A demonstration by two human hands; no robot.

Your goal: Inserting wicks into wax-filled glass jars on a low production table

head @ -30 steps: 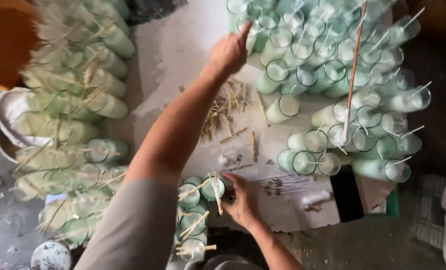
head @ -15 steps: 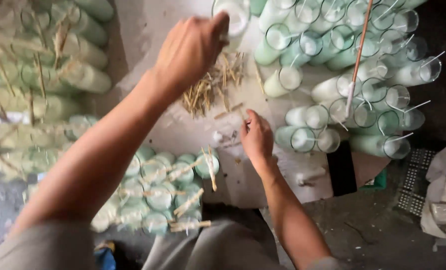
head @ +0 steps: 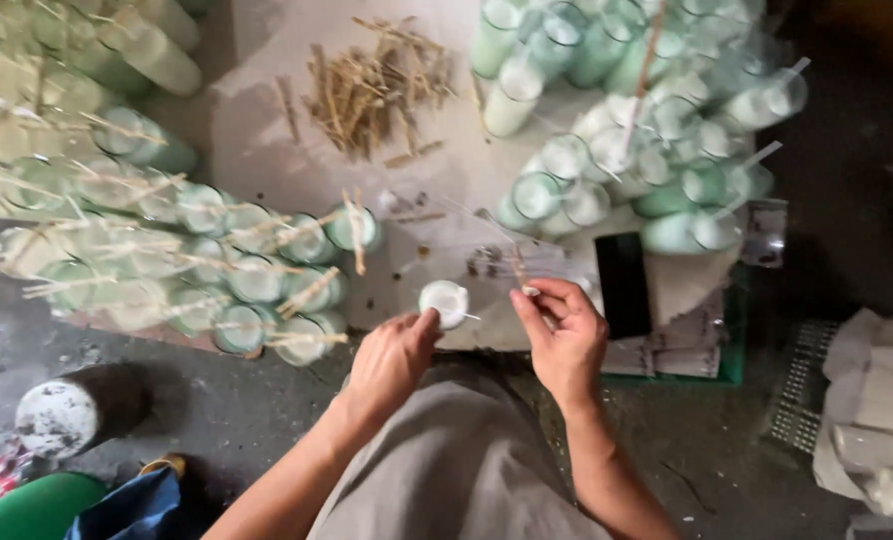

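My left hand (head: 392, 362) grips a pale green glass jar (head: 445, 303) at its rim, close in front of my lap. My right hand (head: 565, 335) pinches a thin wooden stick with a wick (head: 517, 268) just to the right of the jar's mouth. Both hands hover over the near edge of a white work sheet (head: 297, 165). A loose pile of short wooden sticks (head: 377, 85) lies at the far middle of the sheet.
Several glass jars with sticks across their tops (head: 217, 270) crowd the left. More jars, some with straws (head: 647, 150), fill the far right. A black phone (head: 624, 285) lies by my right hand. A dark round can (head: 72, 410) stands lower left; white bundles (head: 877, 400) at right.
My left hand came back from the far jars with a glass jar and now holds it near my lap. My right hand moved beside it with a stick. The view shifted nearer.
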